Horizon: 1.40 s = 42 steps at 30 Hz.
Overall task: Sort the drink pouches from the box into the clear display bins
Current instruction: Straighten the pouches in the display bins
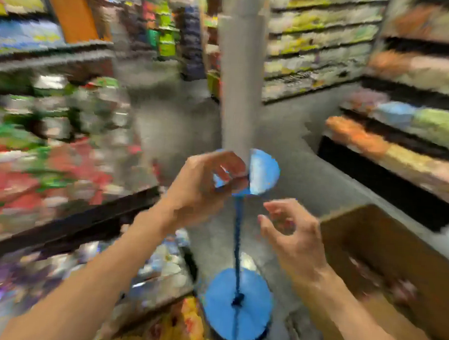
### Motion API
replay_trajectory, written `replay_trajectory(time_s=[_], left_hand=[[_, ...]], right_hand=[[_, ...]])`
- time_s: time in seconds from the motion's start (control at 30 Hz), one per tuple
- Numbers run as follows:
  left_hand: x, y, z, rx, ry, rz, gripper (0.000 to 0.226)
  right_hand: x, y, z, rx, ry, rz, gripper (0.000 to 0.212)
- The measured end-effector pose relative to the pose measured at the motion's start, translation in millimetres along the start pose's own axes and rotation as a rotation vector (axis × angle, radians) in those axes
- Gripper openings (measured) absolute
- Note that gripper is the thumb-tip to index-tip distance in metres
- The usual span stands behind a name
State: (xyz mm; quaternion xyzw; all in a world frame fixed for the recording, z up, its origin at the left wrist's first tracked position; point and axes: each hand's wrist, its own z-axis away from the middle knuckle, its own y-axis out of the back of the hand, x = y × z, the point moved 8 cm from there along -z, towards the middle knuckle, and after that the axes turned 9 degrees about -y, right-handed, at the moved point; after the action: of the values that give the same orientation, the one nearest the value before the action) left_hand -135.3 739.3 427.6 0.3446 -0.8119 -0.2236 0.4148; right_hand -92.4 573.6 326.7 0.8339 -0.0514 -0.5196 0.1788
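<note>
Motion blur smears a shop aisle. Grey floor [173,130] runs up the middle of the frame, with a pale grey post [240,79] at centre. Stocked shelves [48,159] fill the left, and more line the right and upper centre. The cardboard box [387,248] sits at lower right, its contents too blurred to tell. The left hand [201,186] curls its fingers round a blue thing [264,172] at centre; I cannot tell whether it is a pouch. The right hand [293,237], just below it, has its fingers loosely bent and spread, holding nothing.

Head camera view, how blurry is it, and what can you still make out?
Head view: heavy motion blur smears the shelves; only the left hand, gripping a blue thing, the open right hand and the cardboard box read clearly.
</note>
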Motion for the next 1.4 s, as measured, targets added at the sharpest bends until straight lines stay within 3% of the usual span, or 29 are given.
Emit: replay_trajectory(time_s=[0.23, 0.33, 0.5, 0.6, 0.7, 0.77, 0.9, 1.0, 1.1, 1.2, 1.3, 1.4], left_hand=[[39, -311, 1, -0.624, -0.014, 0.250, 0.005], [37, -420, 15, -0.854, 0.037, 0.231, 0.012], [-5, -558, 31, -1.109, 0.137, 0.116, 0.017], [-49, -624, 34, -1.226, 0.220, 0.015, 0.017], [-88, -682, 40, -1.348, 0.188, -0.112, 0.021], [-106, -713, 51, -1.460, 0.084, -0.232, 0.033], [-145, -760, 85, -1.762, -0.180, -0.439, 0.086], [-173, -774, 118, -2.031, -0.362, -0.510, 0.110], [-181, -785, 131, -1.926, -0.715, -0.586, 0.117], [-185, -800, 141, -1.880, -0.948, -0.648, 0.135], [-183, -811, 143, -1.845, -0.998, -0.588, 0.120], [-178, -814, 150, -1.777, -0.974, -0.475, 0.099]], right_hand=[[194, 155, 131, 0.132, -0.698, 0.301, 0.021], [256, 191, 165, 0.150, -0.886, 0.326, 0.003], [381, 223, 201, 0.104, -1.208, 0.314, 0.001], [458, 230, 221, 0.066, -1.398, 0.310, 0.014], [521, 235, 241, -0.021, -1.580, 0.324, 0.032], [554, 234, 253, -0.120, -1.666, 0.352, 0.034], [592, 236, 268, -0.284, -1.730, 0.617, 0.048], [608, 261, 284, -0.164, -1.827, 0.843, 0.072], [622, 275, 317, 0.121, -2.053, 0.628, 0.085], [635, 275, 336, 0.255, -2.149, 0.471, 0.090], [643, 272, 344, 0.323, -2.191, 0.449, 0.095], [651, 263, 349, 0.292, -2.234, 0.416, 0.088]])
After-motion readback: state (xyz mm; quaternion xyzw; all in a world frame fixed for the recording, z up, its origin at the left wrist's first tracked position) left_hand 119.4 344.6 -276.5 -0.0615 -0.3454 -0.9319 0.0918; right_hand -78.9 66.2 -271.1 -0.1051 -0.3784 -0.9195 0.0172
